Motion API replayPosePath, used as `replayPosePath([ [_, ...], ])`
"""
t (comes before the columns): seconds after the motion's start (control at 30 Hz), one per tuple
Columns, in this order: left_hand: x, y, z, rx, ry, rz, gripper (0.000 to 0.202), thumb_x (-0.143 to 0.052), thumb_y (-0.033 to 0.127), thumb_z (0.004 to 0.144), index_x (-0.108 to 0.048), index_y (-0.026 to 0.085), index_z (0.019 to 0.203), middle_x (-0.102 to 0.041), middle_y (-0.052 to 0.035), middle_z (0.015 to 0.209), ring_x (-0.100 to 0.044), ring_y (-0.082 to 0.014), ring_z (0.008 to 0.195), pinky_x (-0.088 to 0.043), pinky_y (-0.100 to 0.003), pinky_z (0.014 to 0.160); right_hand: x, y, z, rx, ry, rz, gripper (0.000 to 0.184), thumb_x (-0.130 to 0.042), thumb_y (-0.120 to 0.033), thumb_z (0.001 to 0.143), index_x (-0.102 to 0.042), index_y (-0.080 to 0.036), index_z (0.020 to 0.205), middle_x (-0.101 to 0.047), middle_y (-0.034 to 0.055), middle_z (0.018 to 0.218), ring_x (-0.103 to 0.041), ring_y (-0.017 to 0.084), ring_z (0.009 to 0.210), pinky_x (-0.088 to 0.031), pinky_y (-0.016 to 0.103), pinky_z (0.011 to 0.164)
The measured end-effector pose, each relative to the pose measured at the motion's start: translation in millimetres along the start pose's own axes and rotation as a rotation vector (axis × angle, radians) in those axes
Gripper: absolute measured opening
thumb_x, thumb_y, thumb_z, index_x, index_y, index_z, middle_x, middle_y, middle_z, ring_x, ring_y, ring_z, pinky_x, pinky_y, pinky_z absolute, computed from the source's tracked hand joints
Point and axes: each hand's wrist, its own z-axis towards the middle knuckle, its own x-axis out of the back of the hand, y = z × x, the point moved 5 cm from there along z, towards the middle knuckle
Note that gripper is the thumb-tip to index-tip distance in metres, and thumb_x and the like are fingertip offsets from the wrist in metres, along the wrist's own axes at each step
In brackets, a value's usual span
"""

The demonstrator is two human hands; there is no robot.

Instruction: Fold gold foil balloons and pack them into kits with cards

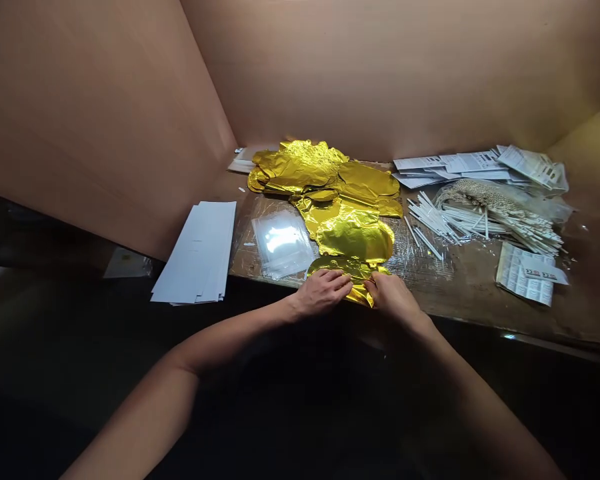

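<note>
At the table's front edge lies a flat gold foil balloon [325, 265], its near end creased. My left hand [324, 291] is closed on its left side, the fingers bent together over the foil. On the right, my right hand [393, 293] pinches the near right edge between thumb and fingers. Just beyond both hands rests another deflated gold foil balloon [357, 239], and a heap of gold foil balloons [305, 167] spreads behind it. Clear plastic sleeves [283, 243] lie to the left of my left hand. My right palm hides part of the foil.
White card sheets [197, 250] overhang the front edge at left. White straws [435, 217] lie loose at right beside a bag of more straws [505, 207]. Printed packets [460, 163] are piled against the back panel [380, 73]. Printed sheets [523, 280] lie near the right front.
</note>
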Motion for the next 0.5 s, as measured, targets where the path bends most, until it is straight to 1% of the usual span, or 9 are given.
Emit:
replayPosePath([
  [0.03, -3.5, 2.4, -5.7, -0.003, 0.003, -0.001, 0.034, -0.054, 0.025, 0.106, -0.066, 0.019, 0.137, -0.065, -0.0142, 0.148, -0.061, -0.0282, 0.133, -0.049, -0.043, 0.107, 3.0, -6.2, -14.8, 0.050, 0.057, -0.044, 0.023, -0.056, -0.033, 0.106, -0.073, -0.018, 0.100, -0.077, 0.0142, 0.095, -0.069, 0.027, 0.087, -0.038, 0.032, 0.069],
  [0.1, -4.9, 1.9, -10.2, 0.005, -0.007, -0.032, 0.034, -0.053, 0.024, 0.106, -0.067, 0.021, 0.137, -0.066, -0.0129, 0.147, -0.061, -0.0280, 0.134, -0.049, -0.044, 0.108, 9.3, -23.8, -36.9, 0.230, 0.158, -0.136, 0.023, -0.060, -0.038, 0.106, -0.070, -0.019, 0.113, -0.076, 0.0167, 0.113, -0.067, 0.031, 0.105, -0.041, 0.033, 0.074],
  [0.13, -2.3, 0.2, -9.5, -0.001, -0.018, -0.063, 0.033, -0.054, 0.026, 0.106, -0.068, 0.021, 0.136, -0.068, -0.0123, 0.144, -0.062, -0.0275, 0.132, -0.050, -0.043, 0.107, 10.6, -32.5, -42.6, 0.330, 0.166, -0.175, 0.021, -0.062, -0.037, 0.105, -0.070, -0.020, 0.114, -0.075, 0.0164, 0.117, -0.065, 0.031, 0.109, -0.042, 0.033, 0.075],
  [0.2, 10.0, -4.9, -5.1, -0.003, -0.011, -0.137, 0.032, -0.057, 0.031, 0.106, -0.068, 0.021, 0.134, -0.071, -0.0116, 0.138, -0.066, -0.0264, 0.127, -0.052, -0.043, 0.106, 9.4, -41.2, -41.2, 0.432, 0.085, -0.222, 0.012, -0.061, -0.026, 0.103, -0.070, -0.021, 0.109, -0.077, 0.0138, 0.107, -0.067, 0.029, 0.101, -0.040, 0.032, 0.071],
  [0.27, 30.9, -12.0, -2.5, 0.090, 0.120, -0.210, 0.033, -0.061, 0.034, 0.104, -0.068, 0.020, 0.134, -0.072, -0.0130, 0.136, -0.068, -0.0265, 0.123, -0.052, -0.044, 0.107, 10.9, -36.5, -27.7, 0.358, 0.018, -0.212, 0.014, -0.056, -0.018, 0.102, -0.070, -0.021, 0.099, -0.076, 0.0098, 0.090, -0.066, 0.024, 0.082, -0.034, 0.032, 0.064],
  [0.33, 51.2, -18.6, -9.3, 0.297, 0.346, -0.307, 0.029, -0.062, 0.034, 0.103, -0.069, 0.018, 0.127, -0.074, -0.0137, 0.126, -0.070, -0.0259, 0.116, -0.054, -0.044, 0.105, 15.9, -26.7, -14.2, 0.246, 0.020, -0.080, 0.016, -0.055, -0.018, 0.100, -0.068, -0.022, 0.094, -0.074, 0.0070, 0.083, -0.064, 0.022, 0.073, -0.032, 0.031, 0.062],
  [0.37, 56.0, -19.6, -15.8, 0.403, 0.429, -0.383, 0.024, -0.061, 0.032, 0.104, -0.071, 0.018, 0.121, -0.076, -0.0120, 0.116, -0.072, -0.0240, 0.107, -0.057, -0.042, 0.099, 18.2, -22.6, -9.9, 0.210, 0.039, 0.039, 0.015, -0.055, -0.020, 0.100, -0.067, -0.022, 0.091, -0.074, 0.0058, 0.082, -0.063, 0.021, 0.071, -0.033, 0.030, 0.062],
  [0.43, 54.7, -15.4, -28.2, 0.544, 0.486, -0.546, 0.019, -0.060, 0.032, 0.105, -0.072, 0.020, 0.111, -0.077, -0.0063, 0.097, -0.072, -0.0191, 0.087, -0.060, -0.035, 0.087, 19.0, -18.0, -6.5, 0.190, 0.067, 0.341, 0.016, -0.057, -0.027, 0.099, -0.065, -0.023, 0.086, -0.070, 0.0031, 0.077, -0.061, 0.019, 0.068, -0.037, 0.029, 0.063],
  [0.5, 50.8, -9.0, -39.7, 0.627, 0.542, -0.577, 0.018, -0.065, 0.034, 0.102, -0.072, 0.021, 0.112, -0.076, -0.0057, 0.096, -0.072, -0.0190, 0.085, -0.060, -0.037, 0.089, 15.1, -15.7, -7.6, 0.166, 0.090, 0.626, 0.022, -0.058, -0.036, 0.100, -0.064, -0.022, 0.083, -0.066, 0.0012, 0.072, -0.058, 0.018, 0.066, -0.041, 0.029, 0.063],
])
